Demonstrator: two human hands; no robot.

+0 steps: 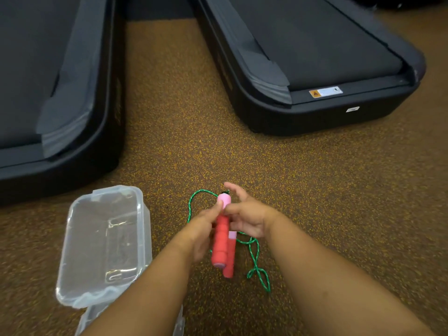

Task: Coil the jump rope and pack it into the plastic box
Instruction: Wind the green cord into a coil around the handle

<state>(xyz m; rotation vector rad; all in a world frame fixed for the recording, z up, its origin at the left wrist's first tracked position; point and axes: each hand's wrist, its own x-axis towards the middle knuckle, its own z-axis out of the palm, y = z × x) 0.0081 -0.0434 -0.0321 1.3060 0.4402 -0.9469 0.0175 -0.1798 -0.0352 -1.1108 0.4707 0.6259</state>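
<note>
Honestly, the stiff red handles (221, 241) are gripped by the left hand (202, 232), the right hand (244, 218) is left loose-fingered, and the floppy green cord (254, 257) is probably best gathered in loops.

**A gym floor between two treadmills**

The place looks like a gym or fitness room. The brown rubber floor with small yellow speckles (194, 122) is the kind of sport flooring used in such rooms. Two big black treadmills stand on it: the left black treadmill with a dark running belt (48, 93) and the right black treadmill with a dark running belt (315, 57), which carries a small orange and white warning sticker (325, 91) at its rear end. The jump rope with red foam handles and a green cord (221, 238) also belongs to exercise equipment.
</note>
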